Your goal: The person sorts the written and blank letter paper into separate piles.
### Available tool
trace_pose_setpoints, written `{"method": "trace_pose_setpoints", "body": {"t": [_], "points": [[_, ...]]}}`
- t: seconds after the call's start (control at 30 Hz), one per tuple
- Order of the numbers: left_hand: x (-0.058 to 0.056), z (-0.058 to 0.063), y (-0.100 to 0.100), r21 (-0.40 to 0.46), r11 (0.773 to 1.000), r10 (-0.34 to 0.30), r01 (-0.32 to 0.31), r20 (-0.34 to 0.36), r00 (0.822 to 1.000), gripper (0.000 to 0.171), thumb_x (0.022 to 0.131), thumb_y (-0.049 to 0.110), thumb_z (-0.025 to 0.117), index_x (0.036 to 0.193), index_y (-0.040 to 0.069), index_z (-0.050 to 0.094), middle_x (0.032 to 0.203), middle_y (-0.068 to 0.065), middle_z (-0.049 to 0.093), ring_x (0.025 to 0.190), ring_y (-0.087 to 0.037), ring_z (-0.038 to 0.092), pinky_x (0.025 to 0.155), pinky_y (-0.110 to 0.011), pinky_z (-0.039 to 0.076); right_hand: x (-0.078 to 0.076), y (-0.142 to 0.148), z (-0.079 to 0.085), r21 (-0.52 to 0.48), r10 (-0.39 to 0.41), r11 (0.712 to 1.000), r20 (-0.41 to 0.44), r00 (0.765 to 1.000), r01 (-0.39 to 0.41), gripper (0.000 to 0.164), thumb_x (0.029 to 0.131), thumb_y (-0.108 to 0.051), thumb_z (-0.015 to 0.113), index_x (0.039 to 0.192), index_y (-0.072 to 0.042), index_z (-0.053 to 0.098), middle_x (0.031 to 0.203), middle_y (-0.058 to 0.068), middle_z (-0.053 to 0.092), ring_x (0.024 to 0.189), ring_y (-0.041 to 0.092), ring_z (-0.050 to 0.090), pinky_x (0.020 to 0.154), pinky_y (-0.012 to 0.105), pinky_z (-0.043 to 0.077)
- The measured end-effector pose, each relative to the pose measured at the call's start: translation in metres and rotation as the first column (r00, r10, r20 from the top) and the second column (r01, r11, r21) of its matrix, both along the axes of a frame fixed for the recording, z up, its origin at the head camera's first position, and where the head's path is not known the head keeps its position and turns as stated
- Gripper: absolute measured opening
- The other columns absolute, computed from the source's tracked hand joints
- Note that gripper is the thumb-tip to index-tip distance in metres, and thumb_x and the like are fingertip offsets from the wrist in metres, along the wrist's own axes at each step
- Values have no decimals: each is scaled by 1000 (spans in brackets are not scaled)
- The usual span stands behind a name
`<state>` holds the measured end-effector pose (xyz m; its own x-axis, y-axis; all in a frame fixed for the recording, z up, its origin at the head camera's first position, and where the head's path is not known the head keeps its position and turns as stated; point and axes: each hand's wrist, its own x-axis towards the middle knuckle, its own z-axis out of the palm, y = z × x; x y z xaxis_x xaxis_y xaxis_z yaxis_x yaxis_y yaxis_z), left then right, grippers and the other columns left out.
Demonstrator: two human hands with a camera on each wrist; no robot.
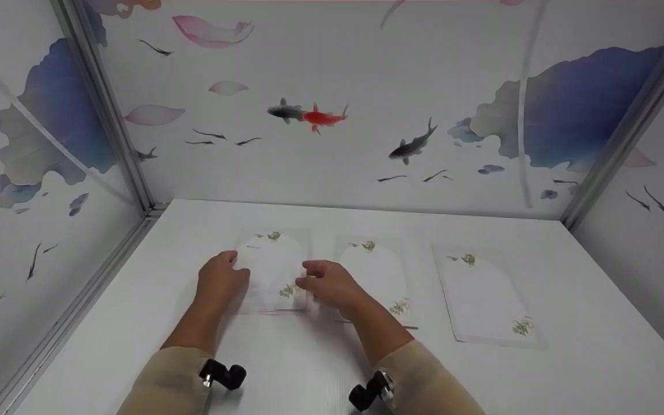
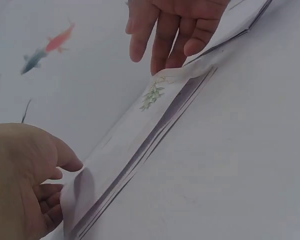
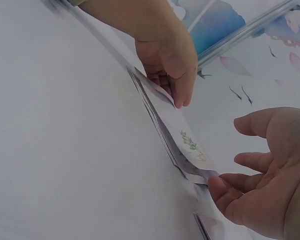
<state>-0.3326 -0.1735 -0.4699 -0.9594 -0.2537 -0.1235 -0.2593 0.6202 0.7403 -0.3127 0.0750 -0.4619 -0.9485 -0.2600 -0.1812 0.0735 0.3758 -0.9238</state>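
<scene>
A white sheet of paper with green leaf prints at two corners and small text at its upper left lies on top of the left pile. My left hand is at its left edge, thumb over the sheet and fingers curled at the side. At the right edge is my right hand, its lower fingertips touching the paper and its thumb held apart. In the left wrist view, the top sheet bows up along its near side, above several flatter layers.
A second pile of similar sheets lies partly behind my right wrist. A third printed sheet rests farther right on the white table. Walls printed with fish and metal posts enclose the table's back and sides.
</scene>
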Motion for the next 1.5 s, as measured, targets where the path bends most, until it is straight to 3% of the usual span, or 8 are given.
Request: {"method": "trace_pose_setpoints", "body": {"t": [0.2,0.57,0.8,0.9,1.07,1.33,1.5], "points": [[3,-6,5,-115,992,-50,46,-40,998,69,99,18,66,161,-3,43,165,-27,45,158,-49,36,130,-60,32,2,-2,-4,76,38,996,-13,999,-37,64,99,-41,75,154,-14,58,159,12,58,149,31,53,124,54,44],[4,-7,7,-209,976,-74,60,-62,995,68,99,20,68,158,-6,46,162,-28,49,151,-51,43,127,-60,36,8,-2,-6,61,65,996,-36,997,-63,67,99,-42,72,156,-11,55,162,14,54,154,33,48,126,54,41],[0,-9,10,-221,975,-43,10,-147,988,66,101,29,70,156,-3,51,160,-24,53,148,-46,48,125,-57,40,6,0,-7,51,19,999,-45,999,-17,64,100,-40,72,156,-14,56,158,13,57,149,33,53,122,54,46],[-3,-5,22,-211,978,-42,2,-188,981,66,101,32,71,155,0,52,160,-22,54,150,-43,48,126,-55,41,3,10,-6,54,7,999,-77,997,-3,63,101,-40,71,157,-15,55,157,13,59,147,31,56,120,52,48],[-8,-1,51,-177,983,-87,45,-235,968,65,101,35,73,155,5,54,160,-18,55,153,-39,47,127,-52,39,-2,34,-1,70,-63,995,-111,992,71,58,102,-38,72,155,-17,58,153,8,63,140,26,60,118,49,51],[-12,-1,100,-104,985,-161,141,-221,962,67,99,40,75,155,10,55,163,-13,53,157,-35,45,129,-50,38,-2,83,2,77,-131,986,-157,979,145,51,102,-36,72,151,-22,62,153,4,64,140,24,60,118,49,51],[-13,-1,123,-56,975,-223,216,-233,946,66,99,40,75,156,11,55,164,-12,52,158,-33,44,130,-49,37,-5,120,-1,76,-153,983,-170,973,168,55,103,-36,71,153,-18,59,156,9,61,144,27,57,121,50,48]]}}
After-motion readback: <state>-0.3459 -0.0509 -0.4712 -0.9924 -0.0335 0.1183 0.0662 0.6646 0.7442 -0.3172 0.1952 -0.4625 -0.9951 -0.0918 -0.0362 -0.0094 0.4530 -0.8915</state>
